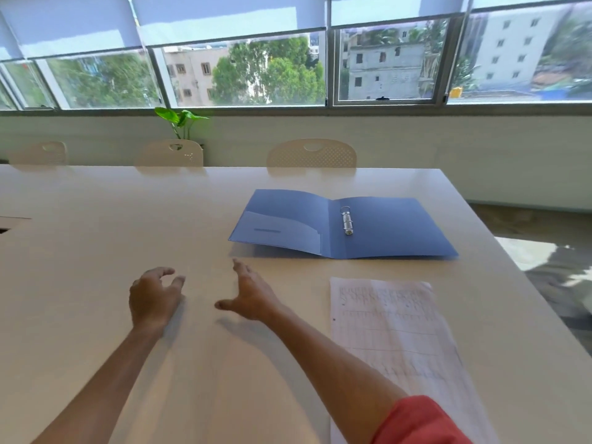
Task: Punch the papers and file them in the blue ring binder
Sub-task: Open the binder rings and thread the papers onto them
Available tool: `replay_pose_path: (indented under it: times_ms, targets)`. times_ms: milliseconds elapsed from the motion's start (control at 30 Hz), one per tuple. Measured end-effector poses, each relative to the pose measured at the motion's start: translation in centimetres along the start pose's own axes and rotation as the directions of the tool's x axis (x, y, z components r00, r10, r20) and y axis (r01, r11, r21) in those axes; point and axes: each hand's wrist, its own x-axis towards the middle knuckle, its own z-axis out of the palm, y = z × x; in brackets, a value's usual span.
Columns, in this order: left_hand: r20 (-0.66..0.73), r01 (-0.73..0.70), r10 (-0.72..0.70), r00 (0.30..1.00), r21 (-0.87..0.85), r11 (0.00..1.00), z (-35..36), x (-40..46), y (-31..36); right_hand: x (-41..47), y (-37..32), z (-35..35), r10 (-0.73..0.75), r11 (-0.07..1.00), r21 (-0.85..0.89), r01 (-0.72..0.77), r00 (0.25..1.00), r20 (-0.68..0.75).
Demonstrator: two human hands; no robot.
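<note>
The person's left hand (153,294) hovers over the white tabletop (96,251), well to the left of the open blue plastic ring binder (342,227) and nearer the person than it; its fingers are loosely curled and hold nothing. Just to its right, the right hand (250,299) reaches out with fingers spread and thumb splayed, also empty, a little short of the binder's near left corner. The binder lies flat, its inside pocket on the left cover and its small metal ring clasp (347,220) on the right one, just beside the spine; the rings look closed, though I cannot be sure. Nearer the person than the binder's right cover lies the white printed sheet of paper (390,341), apart from the binder, partly hidden by the red-sleeved right arm (416,421).

No punch shows anywhere on the table. I judge the risk lies there: filing cannot start without holes. The dragging forearm could also skew or crease the sheet.
</note>
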Motion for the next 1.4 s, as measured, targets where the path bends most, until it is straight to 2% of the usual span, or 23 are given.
replay_pose_path:
  times_ms: [133,300,400,500,600,767,900,1033,1100,1167,1200,1267,1300,1333,1400]
  targets:
    - [-0.014,-0.203,0.203,0.979,0.027,0.979,1.7,-1.4,4.4,-2.5,3.9,-5.8,0.034,0.999,-0.018,-0.037,0.990,-0.139]
    - [0.225,-0.270,0.294,0.929,-0.132,0.954,4.4,-4.9,10.7,-6.8,10.0,-12.3,0.142,0.975,-0.134,-0.179,0.959,-0.246]
    - [0.426,-0.279,0.319,0.847,-0.155,0.948,6.2,-8.6,13.6,-9.9,13.7,-15.2,0.224,0.922,-0.236,-0.308,0.919,-0.324]
    - [0.556,-0.355,0.376,0.742,-0.149,0.923,7.6,-12.3,15.5,-12.9,17.0,-17.4,0.299,0.870,-0.257,-0.421,0.865,-0.404]
    - [0.644,-0.385,0.362,0.674,-0.111,0.916,8.4,-14.6,16.5,-15.1,19.4,-18.9,0.368,0.839,-0.256,-0.480,0.847,-0.383]
    - [0.728,-0.418,0.327,0.602,-0.062,0.907,8.7,-16.4,17.0,-16.5,20.9,-20.2,0.448,0.810,-0.301,-0.503,0.863,-0.235]
    - [0.713,-0.463,0.382,0.588,-0.090,0.882,8.6,-17.3,16.9,-16.3,20.6,-20.0,0.440,0.785,-0.360,-0.504,0.863,-0.247]
    - [0.702,-0.444,0.384,0.600,-0.107,0.890,8.5,-17.5,17.0,-16.2,19.9,-20.1,0.416,0.787,-0.353,-0.506,0.858,-0.301]
    - [0.701,-0.422,0.374,0.607,-0.115,0.899,8.4,-17.5,16.9,-16.1,19.4,-20.4,0.432,0.815,-0.260,-0.518,0.842,-0.324]
    - [0.703,-0.406,0.361,0.613,-0.112,0.907,8.5,-17.5,16.9,-16.3,19.1,-20.9,0.525,0.838,0.025,-0.546,0.791,-0.314]
    - [0.702,-0.398,0.355,0.617,-0.110,0.911,8.6,-17.5,16.8,-16.6,18.9,-21.3,0.597,0.802,0.240,-0.548,0.758,-0.263]
    - [0.692,-0.394,0.353,0.630,-0.106,0.913,8.8,-17.5,16.6,-17.7,18.3,-21.7,0.693,0.626,0.563,-0.540,0.716,-0.083]
    - [0.690,-0.393,0.351,0.634,-0.104,0.914,8.9,-17.5,16.5,-18.3,18.1,-21.6,0.687,0.584,0.613,-0.531,0.727,-0.025]
    - [0.694,-0.390,0.347,0.631,-0.104,0.915,9.0,-17.5,16.5,-18.8,18.0,-21.3,0.664,0.595,0.616,-0.517,0.747,-0.014]
    - [0.705,-0.338,0.327,0.629,-0.131,0.932,9.2,-17.3,16.2,-20.0,17.2,-20.5,0.619,0.651,0.614,-0.447,0.780,-0.089]
